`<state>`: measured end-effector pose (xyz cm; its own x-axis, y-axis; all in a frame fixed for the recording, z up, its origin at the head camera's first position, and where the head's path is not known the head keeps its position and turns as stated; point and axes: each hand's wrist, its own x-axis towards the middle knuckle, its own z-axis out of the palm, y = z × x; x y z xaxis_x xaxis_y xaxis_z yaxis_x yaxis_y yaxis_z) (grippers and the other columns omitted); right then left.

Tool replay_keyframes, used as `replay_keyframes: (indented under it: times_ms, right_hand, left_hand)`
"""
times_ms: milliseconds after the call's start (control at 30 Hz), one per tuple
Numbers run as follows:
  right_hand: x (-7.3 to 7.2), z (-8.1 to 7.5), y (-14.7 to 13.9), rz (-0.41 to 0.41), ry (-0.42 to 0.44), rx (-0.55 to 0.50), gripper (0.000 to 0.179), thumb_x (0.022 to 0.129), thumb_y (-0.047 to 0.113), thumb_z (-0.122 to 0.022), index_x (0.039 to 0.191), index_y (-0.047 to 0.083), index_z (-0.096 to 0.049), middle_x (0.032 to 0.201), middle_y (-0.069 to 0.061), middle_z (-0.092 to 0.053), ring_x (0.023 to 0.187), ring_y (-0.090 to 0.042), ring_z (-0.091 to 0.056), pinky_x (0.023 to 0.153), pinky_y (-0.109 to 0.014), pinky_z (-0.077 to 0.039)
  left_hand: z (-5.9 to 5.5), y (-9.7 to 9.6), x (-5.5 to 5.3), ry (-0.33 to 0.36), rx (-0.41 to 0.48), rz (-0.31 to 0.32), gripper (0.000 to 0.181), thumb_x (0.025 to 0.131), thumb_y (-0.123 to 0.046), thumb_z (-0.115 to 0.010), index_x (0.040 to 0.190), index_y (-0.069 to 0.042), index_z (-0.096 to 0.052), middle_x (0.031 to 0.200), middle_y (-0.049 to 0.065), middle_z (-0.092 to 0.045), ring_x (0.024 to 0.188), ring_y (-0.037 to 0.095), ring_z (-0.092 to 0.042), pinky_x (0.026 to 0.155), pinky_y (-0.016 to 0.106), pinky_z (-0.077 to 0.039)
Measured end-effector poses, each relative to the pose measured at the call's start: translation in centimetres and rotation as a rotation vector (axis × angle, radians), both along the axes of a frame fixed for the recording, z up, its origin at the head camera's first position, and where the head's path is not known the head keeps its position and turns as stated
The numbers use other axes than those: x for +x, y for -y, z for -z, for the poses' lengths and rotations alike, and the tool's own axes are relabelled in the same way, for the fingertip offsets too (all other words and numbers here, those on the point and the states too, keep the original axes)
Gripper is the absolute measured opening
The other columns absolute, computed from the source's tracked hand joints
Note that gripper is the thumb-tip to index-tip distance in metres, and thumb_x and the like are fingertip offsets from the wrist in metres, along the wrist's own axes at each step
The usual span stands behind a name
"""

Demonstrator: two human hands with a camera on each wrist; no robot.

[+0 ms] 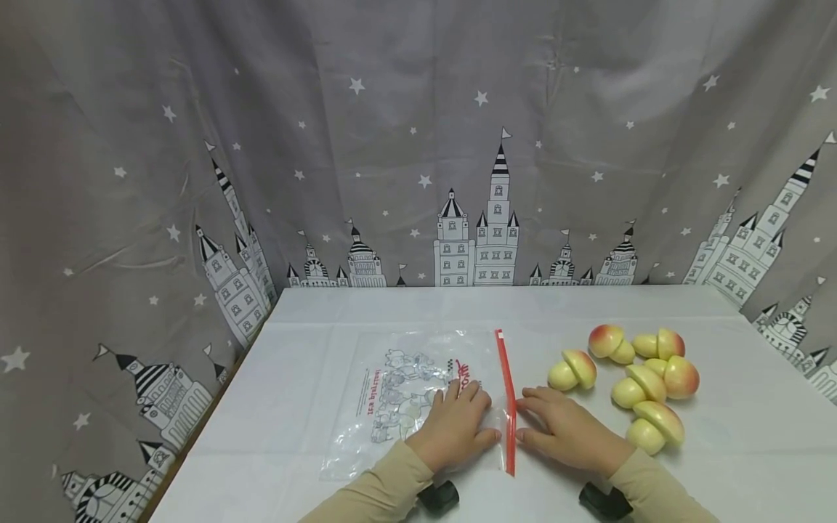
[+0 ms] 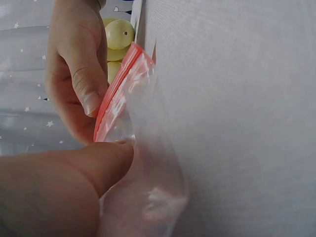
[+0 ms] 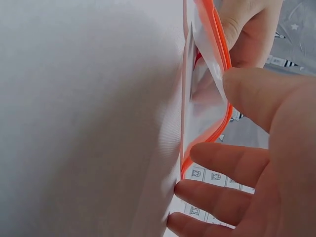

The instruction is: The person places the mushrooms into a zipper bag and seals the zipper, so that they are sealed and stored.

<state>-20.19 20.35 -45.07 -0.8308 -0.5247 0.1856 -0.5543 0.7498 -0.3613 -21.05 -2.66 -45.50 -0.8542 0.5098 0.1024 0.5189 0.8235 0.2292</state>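
Evidently, a clear printed zip bag was spread on the bench, beneath the left hand and just to the left of the right hand. Its red zip strip was set between the two hands, and in the right wrist view it was seen bowed up off the bench, with a gap shown under it. The left hand was laid over the film with relaxed, parted fingers, its thumb held near the strip; no firm grip was shown. The right hand was held loosely open, with the strip touched by the thumb and forefinger but not visibly pinched between them.

The bag was judged to be very light, thin and limp, liable to be creased or slid along by a small push. The film, by its gloss, was thought to be slippery and apt to cling to itself, while the strip was taken to be the stiffest part. The best hold was therefore judged to be offered at the strip, one layer to each hand, with the film steadied under the left palm. Beyond and to the right of the right hand, toy mushrooms were grouped, apart from the bag.
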Motion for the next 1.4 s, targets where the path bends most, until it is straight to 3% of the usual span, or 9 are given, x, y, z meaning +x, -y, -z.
replay_keyframes:
  times_ms: [333,533,667,833,933,1100,1200,1400]
  right_hand:
    - [0.00,0.00,0.11,-0.020,-0.028,-0.087,0.033,0.095,0.032,-0.070,0.120,0.011,-0.067,0.127,-0.012,-0.070,0.121,-0.034,-0.066,0.102,-0.053,-0.051]
    - [0.07,-0.06,0.08,-0.009,-0.022,-0.087,0.035,0.095,0.032,-0.070,0.121,0.010,-0.067,0.126,-0.011,-0.070,0.121,-0.033,-0.066,0.102,-0.052,-0.051]
    - [0.10,-0.03,0.11,-0.008,-0.049,-0.085,0.034,0.094,0.029,-0.071,0.121,0.009,-0.067,0.125,-0.012,-0.071,0.119,-0.032,-0.067,0.101,-0.051,-0.051]
    - [0.08,-0.14,0.17,-0.016,-0.055,-0.106,0.032,0.093,0.025,-0.072,0.121,0.010,-0.067,0.126,-0.012,-0.071,0.120,-0.033,-0.067,0.101,-0.052,-0.051]
    - [0.03,-0.22,0.19,-0.028,-0.044,-0.109,0.031,0.093,0.023,-0.072,0.121,0.010,-0.067,0.126,-0.010,-0.071,0.120,-0.032,-0.067,0.102,-0.051,-0.051]
    - [-0.12,-0.10,0.24,-0.050,-0.048,-0.110,0.031,0.093,0.023,-0.072,0.120,0.009,-0.068,0.122,-0.006,-0.072,0.118,-0.029,-0.068,0.101,-0.048,-0.052]
    - [-0.15,-0.05,0.25,-0.062,-0.069,-0.115,0.029,0.092,0.022,-0.072,0.118,0.009,-0.069,0.119,-0.004,-0.073,0.115,-0.026,-0.069,0.099,-0.046,-0.053]
    - [-0.04,-0.32,0.02,-0.062,-0.064,-0.088,0.032,0.091,0.024,-0.074,0.117,0.007,-0.069,0.120,-0.010,-0.072,0.115,-0.031,-0.068,0.099,-0.050,-0.052]
  left_hand:
    - [-0.03,0.06,-0.02,0.018,0.018,0.006,0.035,0.095,-0.045,-0.063,0.112,-0.015,-0.059,0.139,0.009,-0.059,0.135,0.035,-0.050,0.103,0.059,-0.044]
    - [-0.12,0.00,0.06,0.040,0.040,-0.002,0.031,0.096,-0.043,-0.062,0.103,-0.014,-0.055,0.137,0.011,-0.059,0.135,0.037,-0.050,0.105,0.059,-0.043]
    - [-0.21,-0.09,0.08,0.053,0.036,-0.013,0.030,0.100,-0.041,-0.056,0.105,-0.012,-0.058,0.144,0.014,-0.057,0.140,0.040,-0.047,0.108,0.062,-0.041]
    - [-0.19,-0.29,-0.09,-0.017,0.008,-0.009,0.024,0.103,-0.031,-0.053,0.104,-0.012,-0.066,0.138,0.010,-0.062,0.129,0.037,-0.055,0.098,0.057,-0.047]
    - [-0.11,-0.34,-0.22,-0.056,-0.002,-0.003,0.021,0.102,-0.028,-0.055,0.099,-0.013,-0.069,0.130,0.008,-0.065,0.121,0.033,-0.059,0.090,0.053,-0.049]
    - [-0.16,-0.15,-0.19,0.004,0.040,0.004,0.024,0.097,-0.036,-0.061,0.088,-0.014,-0.064,0.138,0.012,-0.062,0.132,0.041,-0.054,0.099,0.063,-0.046]
    - [-0.24,-0.08,-0.09,0.003,0.018,0.013,0.029,0.092,-0.040,-0.068,0.079,-0.016,-0.057,0.140,0.012,-0.060,0.134,0.042,-0.051,0.100,0.065,-0.044]
    - [-0.14,-0.34,0.11,-0.015,-0.055,0.009,0.026,0.092,-0.041,-0.069,0.087,-0.017,-0.062,0.144,0.012,-0.056,0.136,0.041,-0.049,0.103,0.064,-0.043]
